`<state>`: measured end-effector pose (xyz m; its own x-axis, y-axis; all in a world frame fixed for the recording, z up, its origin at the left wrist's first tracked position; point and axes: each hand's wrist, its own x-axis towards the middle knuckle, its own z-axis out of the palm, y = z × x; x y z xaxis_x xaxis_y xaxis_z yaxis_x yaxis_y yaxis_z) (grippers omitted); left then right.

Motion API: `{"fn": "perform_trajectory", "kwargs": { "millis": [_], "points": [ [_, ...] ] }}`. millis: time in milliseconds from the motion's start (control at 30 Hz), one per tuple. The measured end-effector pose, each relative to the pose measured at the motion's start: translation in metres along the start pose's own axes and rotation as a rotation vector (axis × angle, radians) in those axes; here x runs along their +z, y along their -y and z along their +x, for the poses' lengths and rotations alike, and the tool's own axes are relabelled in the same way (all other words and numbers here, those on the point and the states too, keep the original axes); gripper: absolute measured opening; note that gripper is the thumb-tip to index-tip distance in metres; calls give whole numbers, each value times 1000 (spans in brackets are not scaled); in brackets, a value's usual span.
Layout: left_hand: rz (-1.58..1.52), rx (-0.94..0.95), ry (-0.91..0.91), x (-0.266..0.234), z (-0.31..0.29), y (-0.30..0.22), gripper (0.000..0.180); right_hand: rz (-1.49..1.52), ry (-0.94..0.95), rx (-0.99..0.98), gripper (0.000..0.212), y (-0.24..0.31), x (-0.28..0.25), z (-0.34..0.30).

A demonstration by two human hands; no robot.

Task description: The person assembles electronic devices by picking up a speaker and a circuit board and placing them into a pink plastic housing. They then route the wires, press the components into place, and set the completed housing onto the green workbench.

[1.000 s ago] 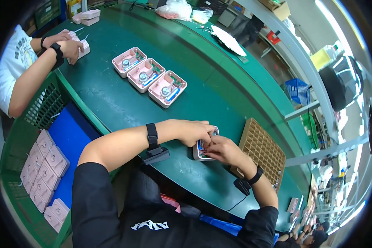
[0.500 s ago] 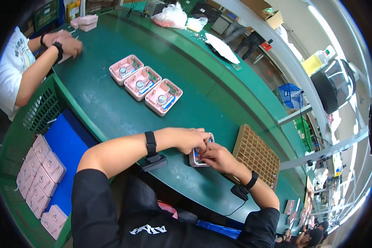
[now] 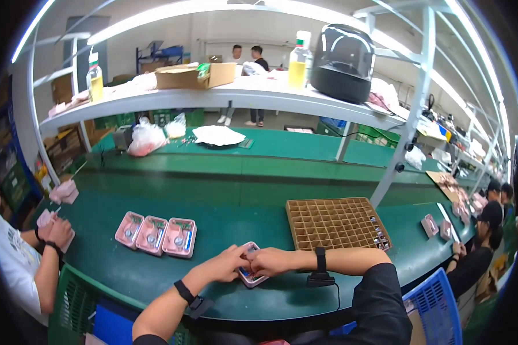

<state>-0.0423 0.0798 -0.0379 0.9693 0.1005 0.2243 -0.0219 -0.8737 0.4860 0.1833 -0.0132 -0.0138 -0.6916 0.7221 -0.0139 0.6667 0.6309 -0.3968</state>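
Observation:
Both of my hands meet over a small pink open-topped plastic case [image 3: 252, 283] on the green table. My left hand [image 3: 227, 263] grips its left side, with fingers bent over the rim. My right hand [image 3: 270, 262] reaches in from the right, fingertips pinched together inside the case; what they hold is hidden. Blue and other small parts show inside it between the fingers. To the left stand three similar pink cases [image 3: 179, 237] in a row, each with a round silvery part, a blue piece and a green circuit board.
A brown cardboard divider tray [image 3: 328, 224] lies right of my hands, small parts in its right cells. A co-worker's hands [image 3: 57, 231] hold a pink piece at the left. Green [image 3: 69, 299] and blue [image 3: 437, 305] crates stand at the front edge. A shelf [image 3: 259, 100] spans behind.
My view has swung upward and levelled, bringing the shelf and back of the room into sight. Both hands stay at the same pink case, fingers still inside it.

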Motion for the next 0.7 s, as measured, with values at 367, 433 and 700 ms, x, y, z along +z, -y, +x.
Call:
{"fn": "perform_trajectory", "kwargs": {
  "millis": [367,433,700],
  "points": [
    [-42,21,54,-2,-3,16,35,-249,-222,-48,19,14,33,12],
    [-51,14,27,-3,-2,14,36,-302,-262,-40,18,12,39,11],
    [-70,-61,44,-11,-4,2,26,-109,-53,185,23,18,18,8]
  ]
}}
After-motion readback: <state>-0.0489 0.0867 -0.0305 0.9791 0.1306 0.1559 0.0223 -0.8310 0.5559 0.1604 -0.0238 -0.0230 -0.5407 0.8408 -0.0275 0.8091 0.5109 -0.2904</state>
